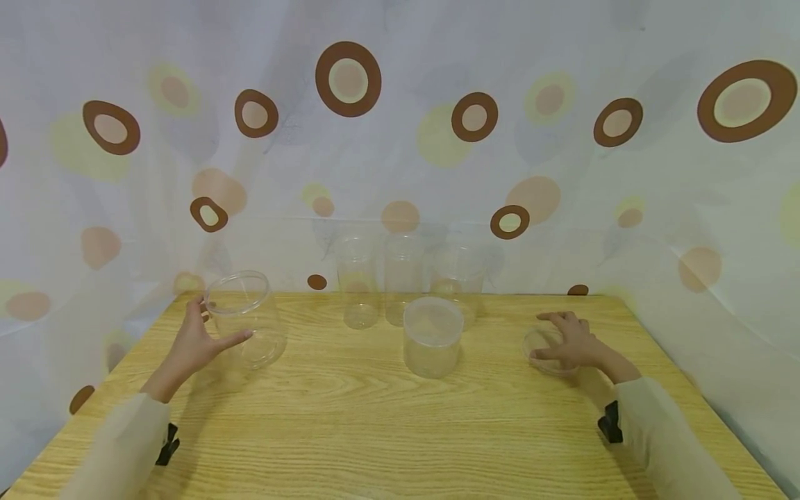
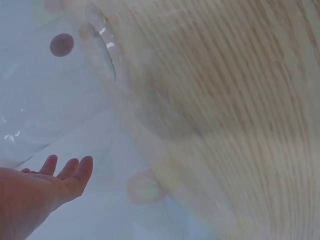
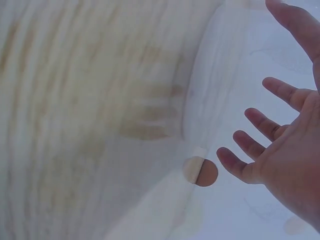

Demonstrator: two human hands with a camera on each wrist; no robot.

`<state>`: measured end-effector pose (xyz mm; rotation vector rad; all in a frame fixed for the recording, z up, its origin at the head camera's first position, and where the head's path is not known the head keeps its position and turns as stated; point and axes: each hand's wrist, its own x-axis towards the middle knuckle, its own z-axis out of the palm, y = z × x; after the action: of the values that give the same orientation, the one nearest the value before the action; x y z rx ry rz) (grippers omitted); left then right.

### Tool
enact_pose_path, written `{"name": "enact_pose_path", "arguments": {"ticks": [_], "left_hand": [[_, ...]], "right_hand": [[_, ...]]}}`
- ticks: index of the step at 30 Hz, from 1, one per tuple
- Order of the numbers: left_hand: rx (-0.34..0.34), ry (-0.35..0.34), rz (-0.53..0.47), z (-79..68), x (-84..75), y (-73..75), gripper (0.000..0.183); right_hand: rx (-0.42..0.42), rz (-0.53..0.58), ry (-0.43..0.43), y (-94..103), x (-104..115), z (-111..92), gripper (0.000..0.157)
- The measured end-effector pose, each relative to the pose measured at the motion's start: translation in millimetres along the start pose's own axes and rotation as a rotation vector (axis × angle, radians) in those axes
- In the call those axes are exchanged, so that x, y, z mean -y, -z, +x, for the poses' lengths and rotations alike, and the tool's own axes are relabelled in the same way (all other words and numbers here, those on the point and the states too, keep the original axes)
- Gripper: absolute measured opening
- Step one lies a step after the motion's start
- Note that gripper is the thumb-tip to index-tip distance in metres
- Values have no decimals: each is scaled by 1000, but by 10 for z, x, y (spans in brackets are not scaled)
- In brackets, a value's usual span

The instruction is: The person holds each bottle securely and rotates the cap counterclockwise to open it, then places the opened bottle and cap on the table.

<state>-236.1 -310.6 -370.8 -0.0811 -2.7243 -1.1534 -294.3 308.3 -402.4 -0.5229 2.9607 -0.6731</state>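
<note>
On the left of the table, a clear wide jar (image 1: 246, 326) has its rim uppermost. My left hand (image 1: 203, 340) is spread around its left side, thumb along the front wall and fingers near the rim. From the left wrist, the left hand (image 2: 45, 192) shows loosely bent fingers beside the clear jar wall (image 2: 55, 95); the thumb is hidden. At the right, a clear round lid (image 1: 548, 369) lies flat beneath my right hand (image 1: 571, 340), whose thumb and forefinger are spread across it. Straight, parted fingers show on the right hand (image 3: 285, 145) in its wrist view.
A low jar with a frosted lid (image 1: 433, 323) stands near the middle of the wooden table (image 1: 350, 430). Behind it are several clear containers, including a narrow one (image 1: 359, 292) and a wider one (image 1: 462, 267). A spotted cloth (image 1: 400, 153) hangs at the back and sides.
</note>
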Motion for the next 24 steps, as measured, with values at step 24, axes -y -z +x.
{"name": "enact_pose_path", "arguments": {"ticks": [24], "left_hand": [[-66, -204, 102, 42, -711, 187, 101]], "right_hand": [[-118, 66, 199, 283, 519, 69, 70]]}}
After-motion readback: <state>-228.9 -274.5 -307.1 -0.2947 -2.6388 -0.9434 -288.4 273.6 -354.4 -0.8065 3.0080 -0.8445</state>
